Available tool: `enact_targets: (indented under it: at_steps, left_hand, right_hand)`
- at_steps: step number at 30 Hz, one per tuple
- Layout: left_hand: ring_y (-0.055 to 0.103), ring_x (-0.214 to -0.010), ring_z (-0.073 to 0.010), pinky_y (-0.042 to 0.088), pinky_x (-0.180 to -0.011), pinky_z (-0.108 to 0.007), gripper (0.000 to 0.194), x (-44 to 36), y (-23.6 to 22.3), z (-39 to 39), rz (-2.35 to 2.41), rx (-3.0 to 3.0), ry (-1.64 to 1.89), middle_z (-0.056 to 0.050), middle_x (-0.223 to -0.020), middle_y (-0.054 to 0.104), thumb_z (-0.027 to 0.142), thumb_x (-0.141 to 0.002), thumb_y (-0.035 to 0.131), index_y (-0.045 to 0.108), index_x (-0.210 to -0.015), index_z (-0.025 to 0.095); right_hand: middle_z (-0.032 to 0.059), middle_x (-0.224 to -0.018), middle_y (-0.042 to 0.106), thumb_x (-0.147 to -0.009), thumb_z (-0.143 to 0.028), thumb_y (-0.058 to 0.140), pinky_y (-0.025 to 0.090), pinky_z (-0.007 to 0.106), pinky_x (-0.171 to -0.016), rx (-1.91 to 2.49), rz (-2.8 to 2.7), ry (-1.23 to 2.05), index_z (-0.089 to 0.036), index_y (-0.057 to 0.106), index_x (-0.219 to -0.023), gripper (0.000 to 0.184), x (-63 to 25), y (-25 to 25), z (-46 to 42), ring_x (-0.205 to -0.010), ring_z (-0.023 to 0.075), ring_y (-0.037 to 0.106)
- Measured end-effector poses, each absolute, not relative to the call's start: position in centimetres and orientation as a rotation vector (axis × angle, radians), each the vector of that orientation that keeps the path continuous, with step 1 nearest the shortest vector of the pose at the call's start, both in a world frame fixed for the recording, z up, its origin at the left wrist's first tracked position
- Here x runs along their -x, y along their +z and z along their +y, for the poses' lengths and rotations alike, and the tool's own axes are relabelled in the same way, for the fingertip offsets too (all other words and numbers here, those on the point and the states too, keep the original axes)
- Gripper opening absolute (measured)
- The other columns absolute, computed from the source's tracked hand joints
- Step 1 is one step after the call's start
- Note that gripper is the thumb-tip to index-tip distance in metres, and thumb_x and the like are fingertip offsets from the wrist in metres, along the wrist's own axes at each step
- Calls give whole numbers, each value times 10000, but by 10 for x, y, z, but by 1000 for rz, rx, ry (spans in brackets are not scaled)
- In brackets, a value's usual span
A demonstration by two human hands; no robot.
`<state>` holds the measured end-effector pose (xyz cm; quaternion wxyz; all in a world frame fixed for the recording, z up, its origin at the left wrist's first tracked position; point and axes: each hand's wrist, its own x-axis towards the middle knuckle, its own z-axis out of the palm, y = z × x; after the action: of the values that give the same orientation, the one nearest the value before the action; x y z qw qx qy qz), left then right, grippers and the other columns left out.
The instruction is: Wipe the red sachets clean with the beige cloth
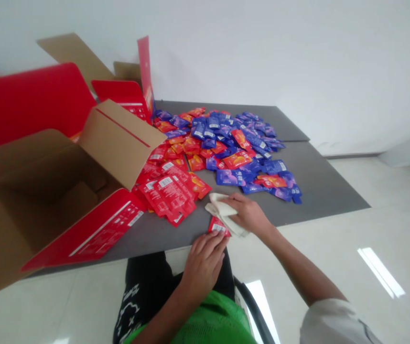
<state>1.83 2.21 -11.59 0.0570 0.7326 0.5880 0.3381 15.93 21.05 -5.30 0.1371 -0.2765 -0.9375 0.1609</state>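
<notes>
My right hand [247,211] grips a folded cream cloth [220,208], which lies over part of a red packet [218,226] at the table's front edge. My left hand [206,255] rests on the near end of that packet, its fingers stretched out flat and holding it against the table. Just left of the cloth, red packets [171,188] lie overlapping with their printed backs up. Behind both hands spreads a large heap of purple packets [231,177] mixed with orange-red ones [239,159].
An open red cardboard box [93,234] stands at the left, one flap [119,143] leaning toward the heap. More open boxes [33,98] stand behind it. The grey table [319,184] ends in a slanted edge on the right, and a white wall [226,52] rises behind it.
</notes>
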Motion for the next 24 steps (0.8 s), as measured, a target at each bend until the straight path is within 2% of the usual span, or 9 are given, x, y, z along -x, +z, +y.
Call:
enact_targets:
  at_steps: [4,7,9,11,14,16,18,22,24]
  left_hand:
    - [553,-1317,-245,454,-1125,-449,441,-18,-115,22,1795,-2228,1015,-82,-1397,649,170,-1010,511,550,-1448,201]
    - [624,-1173,-275,500,-1058,-489,289,-20,-118,20,1849,-2194,972,-99,-1194,722,206,-1005,534,685,-1251,191]
    - [641,-1100,-284,515,-1024,-504,227,-21,-119,20,1873,-2176,972,-98,-1096,734,218,-1003,543,723,-1137,187]
    - [617,-1175,-281,498,-1058,-494,291,-20,-118,20,1845,-2192,995,-100,-1198,721,204,-1008,531,684,-1254,188]
    - [542,-1325,-251,450,-1132,-457,448,-18,-115,22,1790,-2224,1008,-85,-1404,643,186,-1015,521,540,-1462,207]
    - [531,-1338,-240,445,-1139,-441,459,-17,-115,22,1792,-2227,1003,-74,-1425,632,187,-1012,532,532,-1470,211]
    - [535,-1328,-243,446,-1136,-441,449,-18,-115,22,1799,-2224,1004,-76,-1414,637,185,-1004,547,549,-1453,203]
    - [624,-1130,-272,497,-1050,-480,250,-21,-117,20,1875,-2180,994,-90,-1146,726,197,-985,573,710,-1194,188]
    - [631,-1112,-271,502,-1040,-483,241,-21,-117,20,1879,-2178,989,-89,-1123,730,203,-993,559,714,-1177,191]
  right_hand:
    - [105,-1188,696,-914,-117,623,557,288,-863,840,-2701,355,-220,658,-1364,464,-162,-43,214,-1051,229,695]
    - [89,-1241,692,-951,-186,632,548,278,-897,640,-2731,495,-265,638,-1385,442,-167,-48,183,-1090,213,688]
    - [78,-1250,696,-963,-219,641,549,269,-898,568,-2750,593,-277,646,-1370,412,-168,-55,173,-1078,200,695]
    - [81,-1273,688,-955,-200,647,548,270,-905,620,-2751,602,-268,652,-1362,413,-166,-58,182,-1087,202,694]
    - [102,-1225,696,-934,-160,644,557,292,-878,833,-2737,454,-220,683,-1324,396,-160,-50,216,-1043,225,702]
    - [112,-1178,703,-930,-141,629,562,299,-843,904,-2722,361,-194,692,-1310,389,-159,-41,227,-1000,233,705]
    - [114,-1209,694,-936,-134,611,556,298,-862,844,-2700,359,-208,665,-1354,428,-160,-36,218,-1036,230,695]
    - [90,-1243,698,-956,-221,644,545,270,-884,576,-2728,529,-268,652,-1366,413,-165,-45,178,-1074,208,689]
    - [80,-1219,708,-944,-236,671,549,258,-856,566,-2752,592,-263,677,-1324,380,-163,-53,177,-1043,200,700]
